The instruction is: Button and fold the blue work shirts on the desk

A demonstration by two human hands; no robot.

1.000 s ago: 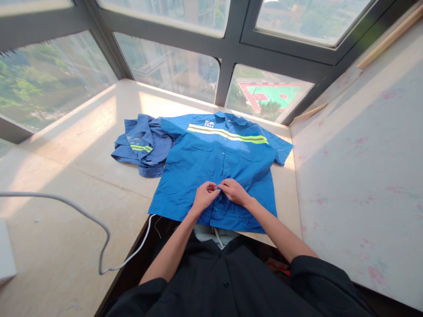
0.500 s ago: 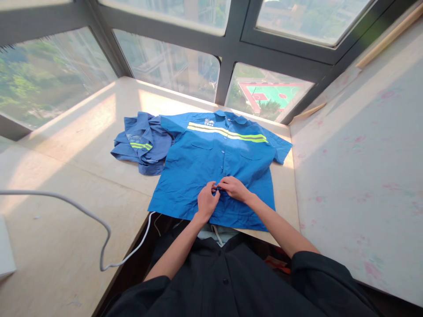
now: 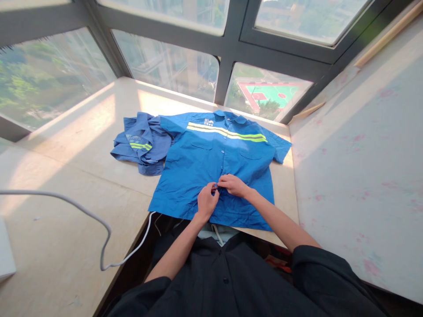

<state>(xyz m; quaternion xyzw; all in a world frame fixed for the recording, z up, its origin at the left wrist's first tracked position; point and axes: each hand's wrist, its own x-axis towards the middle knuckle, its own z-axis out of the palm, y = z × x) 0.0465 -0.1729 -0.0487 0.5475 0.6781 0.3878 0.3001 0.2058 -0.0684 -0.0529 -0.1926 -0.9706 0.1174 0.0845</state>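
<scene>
A blue short-sleeved work shirt [image 3: 194, 167] with yellow and silver reflective stripes lies spread front side up, its collar toward the window. Its button placket runs down the middle, with several buttons showing above my hands. My left hand [image 3: 207, 202] pinches the placket edge low on the shirt, thumb and fingers together. Close against it, my right hand [image 3: 234, 185] grips the same bit of placket from the other side. The fabric puckers around both sets of fingertips. Whatever button lies between them is too small and covered to make out.
A crumpled, duller blue shirt [image 3: 145, 143] with a reflective stripe lies left of the spread one. A white cable [image 3: 107, 237] loops over the front edge of the pale wooden surface [image 3: 66, 211]. Windows [image 3: 172, 66] stand behind, and a flowered wall [image 3: 357, 176] rises at right.
Both hands stay at the same place on the placket. My right fingers have shifted very slightly up and left; the shirt lies as before.
</scene>
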